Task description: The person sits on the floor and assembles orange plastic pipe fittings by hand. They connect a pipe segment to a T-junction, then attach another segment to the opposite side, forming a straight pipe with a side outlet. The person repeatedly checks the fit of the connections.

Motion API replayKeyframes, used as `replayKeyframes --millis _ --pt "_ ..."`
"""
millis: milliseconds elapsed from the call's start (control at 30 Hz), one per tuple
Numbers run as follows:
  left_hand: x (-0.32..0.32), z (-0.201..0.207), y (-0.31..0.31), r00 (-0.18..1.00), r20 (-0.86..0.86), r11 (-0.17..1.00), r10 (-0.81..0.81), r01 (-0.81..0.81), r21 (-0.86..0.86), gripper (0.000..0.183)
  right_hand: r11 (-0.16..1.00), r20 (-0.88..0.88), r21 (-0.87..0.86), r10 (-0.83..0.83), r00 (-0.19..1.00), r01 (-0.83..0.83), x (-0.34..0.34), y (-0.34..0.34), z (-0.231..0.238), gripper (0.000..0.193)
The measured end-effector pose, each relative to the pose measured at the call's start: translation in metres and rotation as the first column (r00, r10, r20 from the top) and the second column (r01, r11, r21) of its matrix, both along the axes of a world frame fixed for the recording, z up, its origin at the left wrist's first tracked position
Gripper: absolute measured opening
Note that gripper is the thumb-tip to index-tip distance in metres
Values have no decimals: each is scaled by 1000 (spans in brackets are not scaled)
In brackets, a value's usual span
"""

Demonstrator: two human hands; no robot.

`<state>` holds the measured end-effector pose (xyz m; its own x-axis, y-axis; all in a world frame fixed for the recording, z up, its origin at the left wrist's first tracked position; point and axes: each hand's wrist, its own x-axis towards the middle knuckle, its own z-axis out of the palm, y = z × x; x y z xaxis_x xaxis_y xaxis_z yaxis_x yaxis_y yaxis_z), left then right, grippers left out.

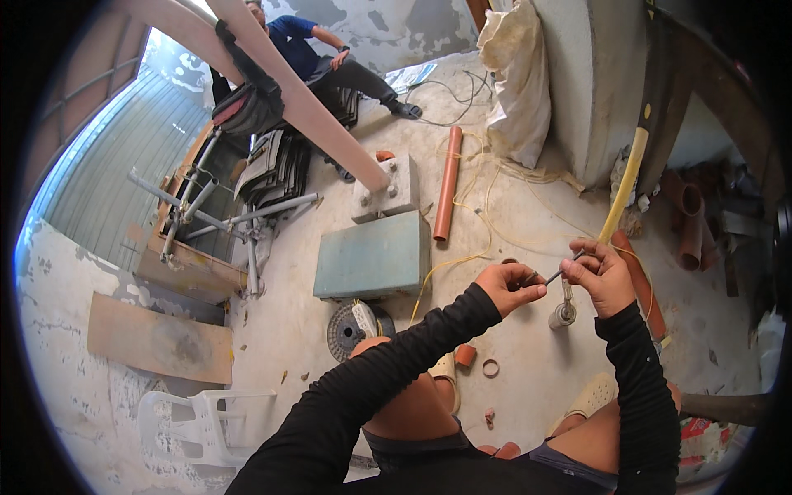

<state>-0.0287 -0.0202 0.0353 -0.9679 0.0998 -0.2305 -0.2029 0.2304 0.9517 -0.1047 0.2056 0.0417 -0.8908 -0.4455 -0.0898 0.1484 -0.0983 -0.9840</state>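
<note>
Concrete floor (pixel 528 363) lies below. At centre right of the frame, both hands pinch a thin grey rod (pixel 559 273): left hand (pixel 511 286) and right hand (pixel 605 276) fingers clamped on it. Steady, close grips should keep it from bending.

Red-white printed wrapper (pixel 700 431) on floor, lower right; pale sack (pixel 518 78) against pillar

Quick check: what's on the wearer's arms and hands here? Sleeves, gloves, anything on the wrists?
Both forearms are in long black sleeves, close-fitting and creased, reaching to the wrists. The left hand and right hand are bare: no gloves. No watch, band or ring is visible, and the sleeves show no markings or logos.
</note>
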Motion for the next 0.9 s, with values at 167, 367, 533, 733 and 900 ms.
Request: replayKeyframes --millis 167,367,533,733,900 --pt "-1 -3 1 1000 13 998 17 -18 68 33 999 63 -34 29 998 -26 4 -2 3 34" --pt "-9 -4 -9 997 -10 991 79 -78 108 27 999 28 -12 42 999 -42 -1 2 9 25" --pt "-11 -42 -49 964 -261 998 45 -34 47 27 999 -215 -34 -3 977 -4 -12 -7 -16 31" --pt "-42 -74 -95 983 -170 996 -73 63 -58 35 978 -206 -10 -205 957 208 -37 -60 -52 18" --pt "-42 -66 -91 999 -19 983 -46 42 -180 50 907 -372 8 -389 843 422 -57 -65 -71 24"
